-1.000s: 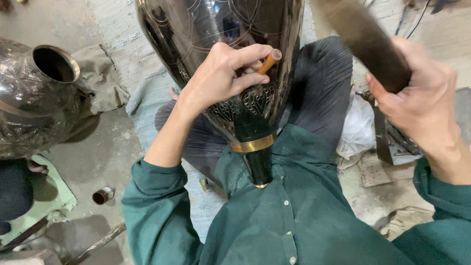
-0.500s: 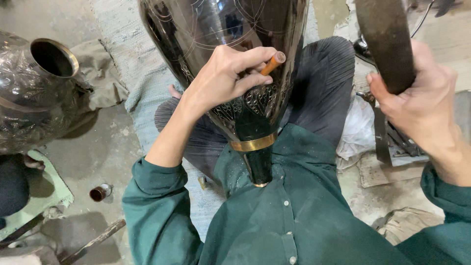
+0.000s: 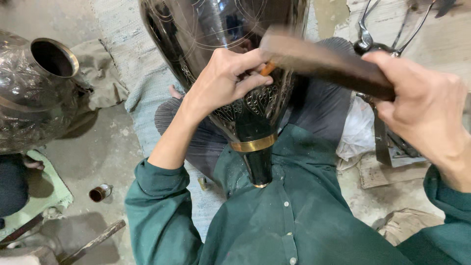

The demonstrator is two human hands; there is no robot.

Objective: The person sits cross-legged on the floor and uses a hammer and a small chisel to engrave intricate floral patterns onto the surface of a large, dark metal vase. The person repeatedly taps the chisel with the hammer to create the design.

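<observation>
A large dark metal vase [image 3: 221,29] with engraved lines and a gold band at its narrow neck lies across my lap. My left hand [image 3: 223,78] rests on its patterned lower body and pinches a small orange-tipped chisel [image 3: 267,68] against the surface. Over on the right, my right hand [image 3: 424,105] grips a dark wooden mallet [image 3: 324,61], blurred, with its head right at the chisel's end.
A second engraved metal vase [image 3: 34,88] lies at the left with its open mouth up. A small cup [image 3: 99,193] and a metal bar [image 3: 93,242] sit on the floor at lower left. Metal tongs [image 3: 365,34], white plastic [image 3: 357,130] and cardboard lie on the right.
The mallet in my right hand has swung down from upright at the upper right to strike the chisel's end. My left hand stays on the vase.
</observation>
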